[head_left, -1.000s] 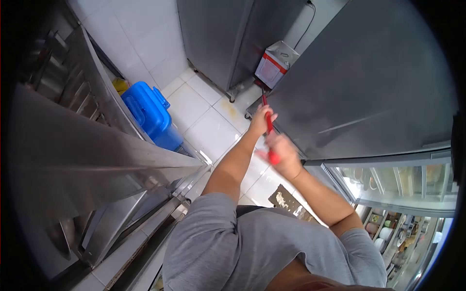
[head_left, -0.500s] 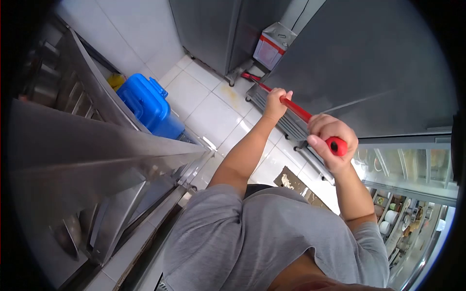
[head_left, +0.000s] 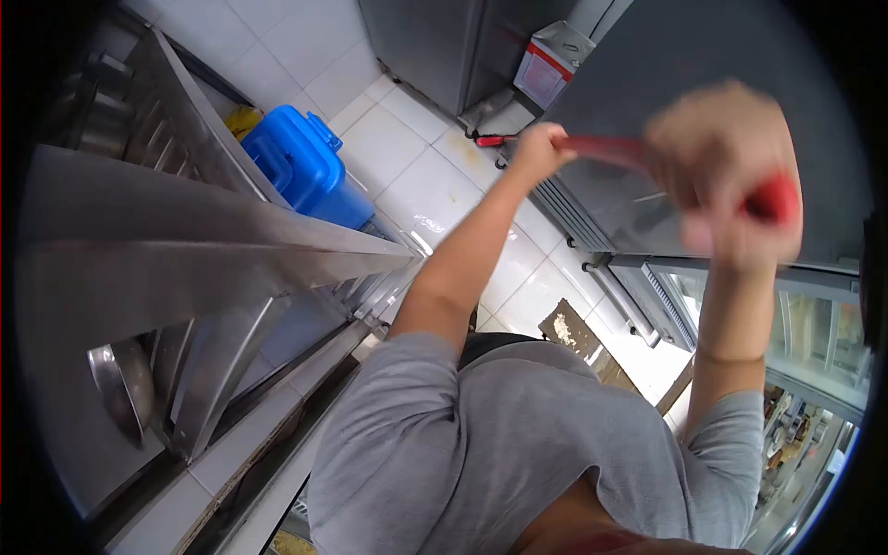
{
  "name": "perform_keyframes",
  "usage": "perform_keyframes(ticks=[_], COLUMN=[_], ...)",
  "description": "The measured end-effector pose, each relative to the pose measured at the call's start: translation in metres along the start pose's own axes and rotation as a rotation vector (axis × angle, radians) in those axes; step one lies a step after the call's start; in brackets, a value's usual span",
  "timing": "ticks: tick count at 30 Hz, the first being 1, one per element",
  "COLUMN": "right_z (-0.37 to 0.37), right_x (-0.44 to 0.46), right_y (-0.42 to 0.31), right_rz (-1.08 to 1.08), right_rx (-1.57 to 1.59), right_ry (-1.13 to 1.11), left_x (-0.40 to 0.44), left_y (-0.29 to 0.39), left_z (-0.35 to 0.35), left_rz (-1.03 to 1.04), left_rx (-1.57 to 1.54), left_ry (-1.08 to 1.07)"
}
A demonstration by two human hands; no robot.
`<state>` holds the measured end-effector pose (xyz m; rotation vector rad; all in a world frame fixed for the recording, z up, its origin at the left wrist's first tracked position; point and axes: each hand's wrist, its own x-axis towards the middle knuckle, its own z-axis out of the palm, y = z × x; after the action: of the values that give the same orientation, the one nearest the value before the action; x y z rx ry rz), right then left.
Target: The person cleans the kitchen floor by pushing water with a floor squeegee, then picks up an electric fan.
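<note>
A long red pole (head_left: 601, 150) runs from the upper right down toward the floor beside the grey appliances. Its red lower part (head_left: 490, 141) shows near the appliance feet; what it ends in cannot be made out. My left hand (head_left: 539, 154) is closed around the pole's middle. Up near the top end, my right hand (head_left: 726, 171) wraps around it, smeared by motion. The pole's round red end cap sticks out past this hand.
A blue lidded bin (head_left: 301, 171) stands left by the wall. Steel shelving (head_left: 231, 240) with a metal bowl (head_left: 125, 388) fills the left. Grey appliances (head_left: 610, 120) and a white-and-red container (head_left: 546, 69) are ahead. A dirty brown mat (head_left: 578, 338) lies on the white tiles (head_left: 425, 194).
My right hand has swung up and to the right with the pole's top end, so the pole lies flatter across the view. My left hand keeps its hold, slightly higher in view.
</note>
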<state>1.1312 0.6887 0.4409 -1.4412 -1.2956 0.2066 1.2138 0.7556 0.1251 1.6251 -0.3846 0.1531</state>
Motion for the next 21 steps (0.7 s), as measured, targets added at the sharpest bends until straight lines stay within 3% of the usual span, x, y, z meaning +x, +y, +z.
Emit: perform_keyframes(ticks=[1, 2, 4, 5, 7, 11, 13, 15, 17, 19, 21], right_z=[-0.010, -0.020, -0.031, -0.040, -0.063, -0.115, -0.111, -0.063, -0.012, 0.029, 0.074], right_x=[0.012, 0.023, 0.040, 0.045, 0.047, 0.025, 0.019, -0.003, -0.016, -0.022, -0.052], right_y=[0.008, 0.017, 0.014, 0.008, -0.010, -0.050, -0.049, -0.022, 0.024, 0.091, 0.178], right_rz=[0.029, 0.057, 0.120, 0.035, -0.109, -0.140, -0.149, -0.149, -0.062, 0.244, 0.304], right_rx=[0.040, 0.079, 0.219, 0.228, 0.255, 0.230, 0.176, 0.130, 0.059, -0.104, -0.040], right_ry=[0.008, 0.017, 0.028, -0.095, -0.345, -0.519, -0.430, -0.129, 0.231, 0.378, 0.380], left_x=[0.015, 0.023, 0.023, 0.025, 0.007, -0.001, 0.002, 0.012, 0.028, 0.029, 0.000], left_y=[-0.011, 0.013, 0.016, 0.019, 0.045, 0.081, 0.073, 0.039, -0.003, -0.091, -0.145], left_z=[0.000, -0.009, 0.010, 0.015, 0.021, 0.006, -0.014, -0.044, -0.086, -0.137, -0.161], left_rz=[-0.081, 0.065, -0.004, -0.029, -0.059, 0.135, 0.239, 0.323, 0.256, 0.007, -0.486], left_rx=[-0.052, 0.040, 0.067, 0.081, 0.195, 0.202, 0.273, 0.375, 0.328, 0.587, 0.712], left_ry=[0.003, 0.156, 0.382, 0.502, 0.560, 0.634, 0.676, 0.810, 0.957, 0.896, 0.701])
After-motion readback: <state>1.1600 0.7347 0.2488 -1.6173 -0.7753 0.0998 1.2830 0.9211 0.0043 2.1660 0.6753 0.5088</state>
